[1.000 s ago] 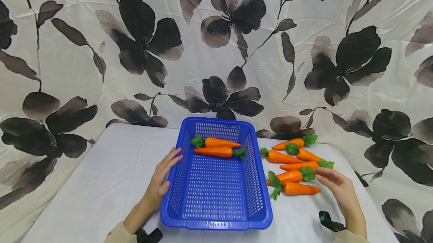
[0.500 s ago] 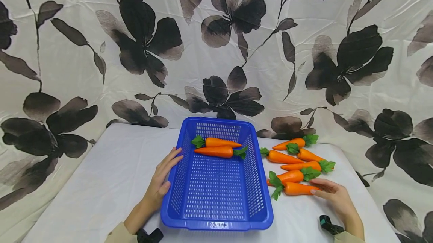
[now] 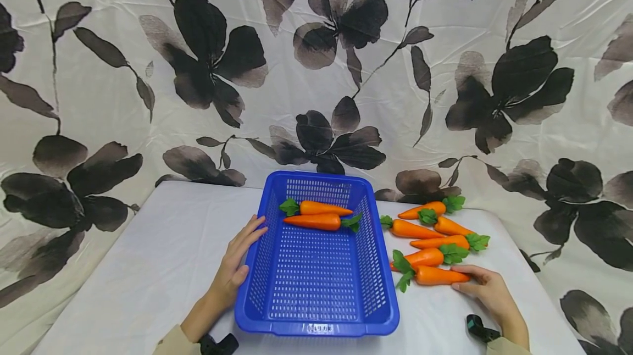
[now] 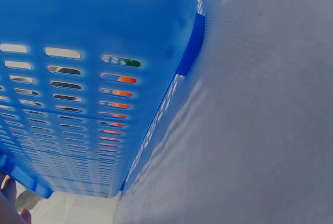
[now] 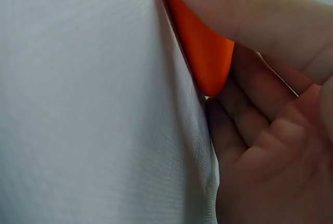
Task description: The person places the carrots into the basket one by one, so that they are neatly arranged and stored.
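Right hand [image 3: 487, 289] has shifted: a second ago it was at the leafy end of the second-nearest carrot [image 3: 428, 258]; now it's nearer me, on the tip of the nearest carrot [image 3: 436, 275]. Left hand [image 3: 231, 259] and basket [image 3: 282, 326] look unmoved.

Current state: right thumb and fingers close round the pointed end, thumb on the near side, fingers on the far side, nothing else in that hand. Can't tell how firm the pinch is. Carrot is down on the surface [image 3: 173, 234], right of the basket, tip right, leaves [image 3: 405, 275] left and just beside the basket's right wall. Whether the leaves touch that wall, can't tell. Left hand is spread, fingers fairly straight along the left rim, holding no carrot.

Notes on doing the grip well, my judgement: tip is narrow and tapered, likely to slip, and the thick end probably droops if lifted from there. Better to slide thumb and fingers left toward the thicker body first. Leaves overlap the left part of the second-nearest carrot, so raise gently and straight up or they may drag it. Keep the left hand's light contact so the basket doesn't shift if nudged.
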Demonstrator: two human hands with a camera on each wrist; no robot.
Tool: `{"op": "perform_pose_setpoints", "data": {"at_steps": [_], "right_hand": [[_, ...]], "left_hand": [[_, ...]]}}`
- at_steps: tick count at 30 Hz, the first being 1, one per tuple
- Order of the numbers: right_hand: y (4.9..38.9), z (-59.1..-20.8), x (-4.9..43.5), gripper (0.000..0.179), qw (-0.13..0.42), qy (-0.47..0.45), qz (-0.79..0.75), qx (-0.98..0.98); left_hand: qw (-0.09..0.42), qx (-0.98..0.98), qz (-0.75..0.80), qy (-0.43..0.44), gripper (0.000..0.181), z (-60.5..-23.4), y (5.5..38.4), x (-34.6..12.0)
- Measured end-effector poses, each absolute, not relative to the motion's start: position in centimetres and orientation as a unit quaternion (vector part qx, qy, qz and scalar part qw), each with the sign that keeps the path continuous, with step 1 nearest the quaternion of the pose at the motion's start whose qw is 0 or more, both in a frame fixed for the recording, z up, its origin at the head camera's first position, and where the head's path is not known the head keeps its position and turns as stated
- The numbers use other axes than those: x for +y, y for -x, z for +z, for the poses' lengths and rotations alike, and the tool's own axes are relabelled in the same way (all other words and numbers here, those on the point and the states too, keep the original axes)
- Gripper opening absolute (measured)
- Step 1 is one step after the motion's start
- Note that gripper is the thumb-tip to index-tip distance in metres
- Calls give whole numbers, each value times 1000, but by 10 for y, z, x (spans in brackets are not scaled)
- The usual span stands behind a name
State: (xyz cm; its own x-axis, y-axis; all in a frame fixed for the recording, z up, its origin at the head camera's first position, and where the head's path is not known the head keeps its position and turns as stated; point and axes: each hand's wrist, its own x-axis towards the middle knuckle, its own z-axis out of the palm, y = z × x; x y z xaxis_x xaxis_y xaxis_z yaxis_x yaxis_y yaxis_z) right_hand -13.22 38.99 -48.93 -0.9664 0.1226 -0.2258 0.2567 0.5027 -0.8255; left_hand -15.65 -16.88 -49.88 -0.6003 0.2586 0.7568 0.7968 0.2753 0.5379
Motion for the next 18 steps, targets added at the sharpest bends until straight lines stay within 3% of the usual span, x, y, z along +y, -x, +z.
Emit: {"op": "perform_pose_setpoints", "data": {"at_steps": [18], "right_hand": [[135, -490, 392, 55, 78, -135, -476, 866]], "left_hand": [[273, -751, -490, 349, 68, -499, 156, -169]]}}
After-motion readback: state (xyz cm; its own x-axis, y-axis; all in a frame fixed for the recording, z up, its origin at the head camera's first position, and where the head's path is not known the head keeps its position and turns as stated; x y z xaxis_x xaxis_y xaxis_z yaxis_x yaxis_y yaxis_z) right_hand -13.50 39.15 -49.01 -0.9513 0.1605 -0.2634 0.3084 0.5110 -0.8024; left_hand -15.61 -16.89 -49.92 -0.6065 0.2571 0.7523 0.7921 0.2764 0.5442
